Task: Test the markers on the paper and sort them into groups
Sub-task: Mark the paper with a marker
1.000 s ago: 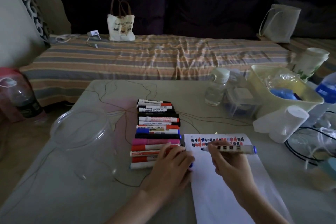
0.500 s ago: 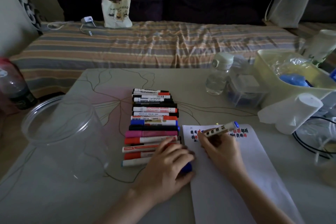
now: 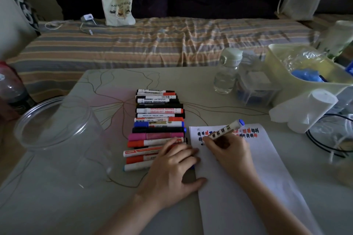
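- I am looking down at a pale table (image 3: 57,206) with thin brown line drawings on it; a striped orange-and-grey bed cover (image 3: 152,44) is lying beyond both hands, with a small tote bag (image 3: 117,8) standing on it.
- To the left of my left hand a clear plastic jar (image 3: 63,135) is lying on its side, mouth turned away from me.
- Beyond my right hand a water bottle (image 3: 227,72) is standing, with a cream bin (image 3: 303,74) and a white roll (image 3: 303,110) further to the right.
- My right hand (image 3: 229,153) is pinching a white whiteboard marker with a blue end (image 3: 225,129), its tip resting on the paper (image 3: 257,177) at the left of the red, blue and black test marks.
- The paper is lying under my right hand and forearm, its left edge just under the left thumb.
- My left hand (image 3: 172,171) is lying flat, fingers relaxed, over the near end of the row of markers (image 3: 158,126), thumb on the paper edge; it is grasping nothing that I can see.
- The row is lying just beyond and under the left fingers, markers side by side and touching.
- Against half a second ago, the marker tip has dropped lower on the sheet, to a second line of marks.
- The left hand is staying put on the row, and the blue cap seen under it before is now almost hidden.
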`<state>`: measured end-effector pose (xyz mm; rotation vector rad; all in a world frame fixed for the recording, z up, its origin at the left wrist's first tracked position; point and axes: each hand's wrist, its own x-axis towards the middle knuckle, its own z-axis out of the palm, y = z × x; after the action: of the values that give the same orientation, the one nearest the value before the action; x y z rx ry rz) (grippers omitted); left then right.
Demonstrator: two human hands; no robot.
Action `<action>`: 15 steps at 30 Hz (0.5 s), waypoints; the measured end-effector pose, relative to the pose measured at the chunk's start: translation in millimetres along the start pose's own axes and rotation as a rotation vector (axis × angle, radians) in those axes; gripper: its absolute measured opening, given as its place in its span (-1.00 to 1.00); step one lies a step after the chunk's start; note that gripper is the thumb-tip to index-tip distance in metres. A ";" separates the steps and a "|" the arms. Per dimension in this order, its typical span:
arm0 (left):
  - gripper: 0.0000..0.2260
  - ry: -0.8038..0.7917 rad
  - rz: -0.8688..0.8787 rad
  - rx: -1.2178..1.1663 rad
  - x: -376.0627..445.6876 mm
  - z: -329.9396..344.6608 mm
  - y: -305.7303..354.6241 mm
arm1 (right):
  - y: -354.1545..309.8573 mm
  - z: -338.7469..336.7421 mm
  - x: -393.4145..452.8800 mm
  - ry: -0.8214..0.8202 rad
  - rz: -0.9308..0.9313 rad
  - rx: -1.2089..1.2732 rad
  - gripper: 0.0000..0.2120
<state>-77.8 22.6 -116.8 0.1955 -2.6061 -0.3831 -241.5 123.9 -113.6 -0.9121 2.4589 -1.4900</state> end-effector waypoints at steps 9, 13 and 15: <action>-0.61 0.015 -0.006 -0.004 0.2 1.0 -1.2 | -6.2 -0.9 -3.2 -0.065 0.020 0.029 -0.89; -0.61 0.020 -0.007 -0.010 0.2 2.2 -1.0 | -7.9 0.1 -4.1 -0.062 0.023 0.034 -0.84; -0.61 0.020 -0.008 -0.007 0.4 2.7 -1.3 | -6.8 2.1 -4.0 -0.048 0.010 0.019 -0.84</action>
<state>-79.4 21.9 -119.2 0.2062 -2.5844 -0.3903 -234.5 122.2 -109.7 -0.9200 2.4080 -1.4687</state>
